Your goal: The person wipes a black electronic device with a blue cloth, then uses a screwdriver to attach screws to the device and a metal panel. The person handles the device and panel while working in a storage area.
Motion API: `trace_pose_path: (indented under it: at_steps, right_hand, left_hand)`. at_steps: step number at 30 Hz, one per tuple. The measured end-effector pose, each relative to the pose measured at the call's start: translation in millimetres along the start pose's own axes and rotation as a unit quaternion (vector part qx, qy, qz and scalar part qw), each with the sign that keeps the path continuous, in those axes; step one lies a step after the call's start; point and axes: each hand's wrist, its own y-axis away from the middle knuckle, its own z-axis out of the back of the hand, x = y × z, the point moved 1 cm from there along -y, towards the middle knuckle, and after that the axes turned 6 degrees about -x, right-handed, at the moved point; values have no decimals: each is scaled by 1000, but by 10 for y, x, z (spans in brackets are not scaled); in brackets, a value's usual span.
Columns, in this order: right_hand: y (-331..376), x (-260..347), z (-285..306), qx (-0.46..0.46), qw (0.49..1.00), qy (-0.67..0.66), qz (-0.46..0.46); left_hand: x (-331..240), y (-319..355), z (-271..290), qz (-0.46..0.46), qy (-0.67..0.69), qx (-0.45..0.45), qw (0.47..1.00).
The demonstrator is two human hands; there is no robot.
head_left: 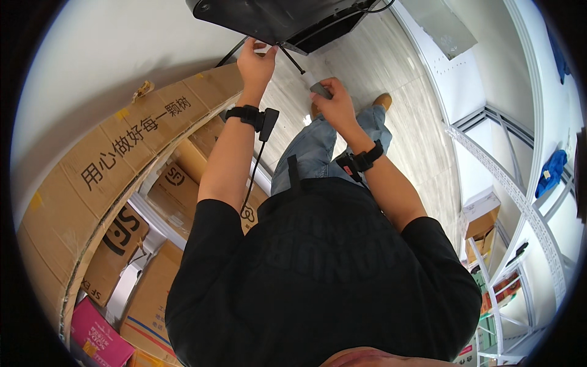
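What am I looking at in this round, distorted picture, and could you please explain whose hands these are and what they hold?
It is one view from a fisheye camera on a person's head, looking down their own body, so straight edges bend. Both bare arms reach forward, each with a black wrist strap. The left hand touches the edge of a black device overhead. The right hand grips a small grey object with a thin black rod or cable running up toward the device. Cardboard boxes stand on the left, white shelving on the right.
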Motion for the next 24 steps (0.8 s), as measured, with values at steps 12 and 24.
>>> trace_pose_path:
  at_steps: [12, 24]
  right_hand:
    - [66, 75, -85, -92, 994, 43, 52]
    - [-18, 15, -101, -32, 974, -171, -146]
  left_hand:
    - [160, -110, -165, -82, -30, -9, 996]
    - [142, -64, -161, -92, -85, -16, 992]
